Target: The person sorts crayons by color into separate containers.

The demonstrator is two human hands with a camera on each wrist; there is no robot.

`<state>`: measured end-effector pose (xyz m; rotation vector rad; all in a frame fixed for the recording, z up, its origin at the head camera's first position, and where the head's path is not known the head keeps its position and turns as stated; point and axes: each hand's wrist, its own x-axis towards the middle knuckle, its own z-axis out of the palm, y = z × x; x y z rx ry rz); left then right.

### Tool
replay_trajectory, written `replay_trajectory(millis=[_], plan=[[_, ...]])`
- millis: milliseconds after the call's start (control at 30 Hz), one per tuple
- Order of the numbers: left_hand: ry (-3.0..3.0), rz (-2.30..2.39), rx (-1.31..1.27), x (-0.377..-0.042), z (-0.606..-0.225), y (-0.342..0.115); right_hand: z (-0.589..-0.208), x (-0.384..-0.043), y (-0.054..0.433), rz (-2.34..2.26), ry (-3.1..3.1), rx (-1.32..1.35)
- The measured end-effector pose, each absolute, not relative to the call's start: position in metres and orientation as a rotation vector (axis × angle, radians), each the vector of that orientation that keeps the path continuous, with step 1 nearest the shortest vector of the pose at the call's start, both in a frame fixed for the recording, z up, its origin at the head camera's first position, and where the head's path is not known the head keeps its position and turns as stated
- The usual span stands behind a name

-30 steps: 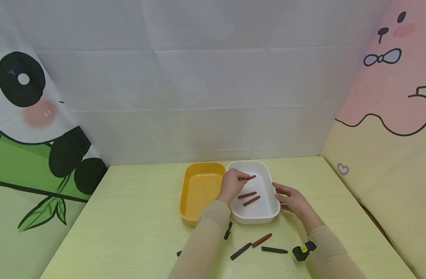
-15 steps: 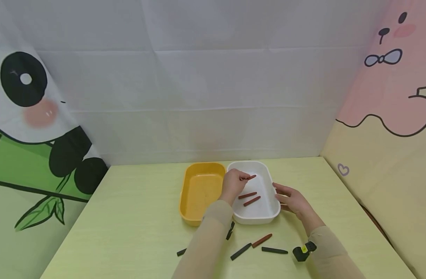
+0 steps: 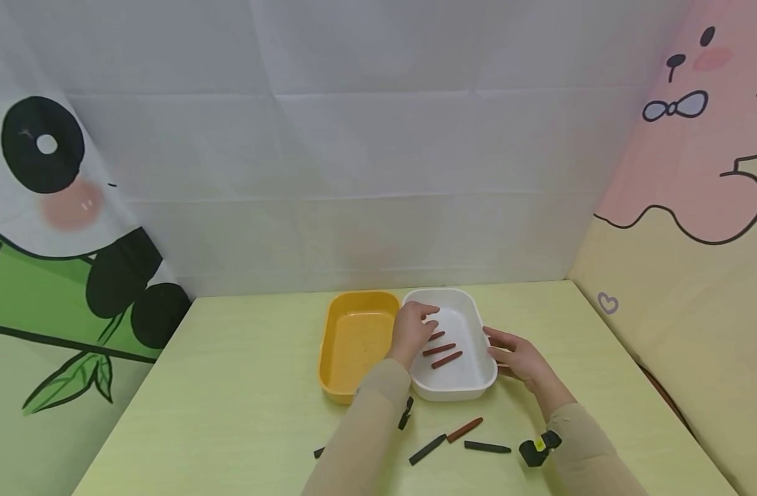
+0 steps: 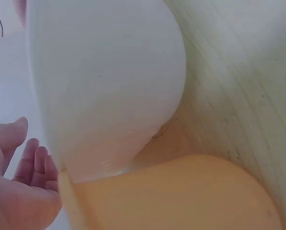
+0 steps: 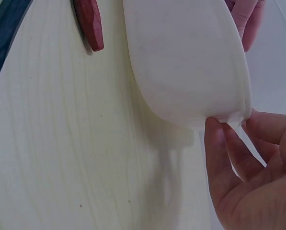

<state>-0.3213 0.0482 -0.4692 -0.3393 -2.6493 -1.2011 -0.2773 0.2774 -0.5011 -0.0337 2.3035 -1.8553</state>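
left hand (image 3: 410, 332) parted at thumb and fingers over white tray (image 3: 454, 395), near three red crayons (image 3: 440, 349) inside; right hand (image 3: 522, 359), fingers spread, touches tray rim.

Soft light casts blurred shadows on the table (image 5: 61, 167); wrist views look hazy.

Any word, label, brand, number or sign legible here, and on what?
None readable.
Yellow patch on the black device at the right wrist: too small to tell whether it's printed.
Crayons, white tray, yellow tray: no lettering visible.
Purple heart: a drawing.
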Motion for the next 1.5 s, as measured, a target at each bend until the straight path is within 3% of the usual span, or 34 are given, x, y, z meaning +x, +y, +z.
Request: replay_trajectory(millis=[433, 1500], plan=[[-2.59, -1.525, -0.385, -0.302, -0.454, 0.043, -0.498, -0.276, 0.278, -1.816, 2.322, -0.043], [-2.503, -1.494, -0.711, -0.218, -0.466, 0.05, -0.498, -0.275, 0.277, -1.813, 2.328, -0.073]])
